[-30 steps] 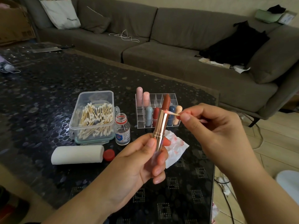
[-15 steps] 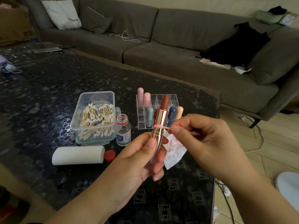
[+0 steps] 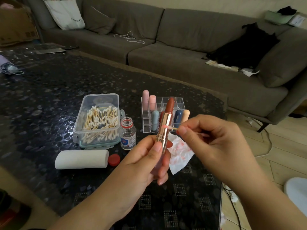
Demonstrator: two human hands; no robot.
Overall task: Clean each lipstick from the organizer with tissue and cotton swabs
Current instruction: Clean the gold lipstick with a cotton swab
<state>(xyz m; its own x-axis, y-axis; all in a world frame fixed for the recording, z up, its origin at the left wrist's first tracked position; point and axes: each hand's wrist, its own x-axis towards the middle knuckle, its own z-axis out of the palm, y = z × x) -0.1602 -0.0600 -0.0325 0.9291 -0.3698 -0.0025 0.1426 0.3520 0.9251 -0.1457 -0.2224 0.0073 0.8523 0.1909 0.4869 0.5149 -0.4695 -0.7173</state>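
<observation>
One lipstick (image 3: pixel 164 125) in left hand (image 3: pixel 146 165)

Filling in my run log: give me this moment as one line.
left hand grips rose-gold lipstick tube | right hand pinches wooden cotton swab | swab tip on tube casing

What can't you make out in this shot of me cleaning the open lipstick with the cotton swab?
Head view only:
- Lower end of the rose-gold lipstick tube: wrapped by the left hand.
- Far end of the wooden cotton swab: pinched inside the right hand.
- Print on the small clear glass bottle: too small to read.
- Red capsule lipstick in the clear acrylic organizer: mostly behind the held tube.
</observation>
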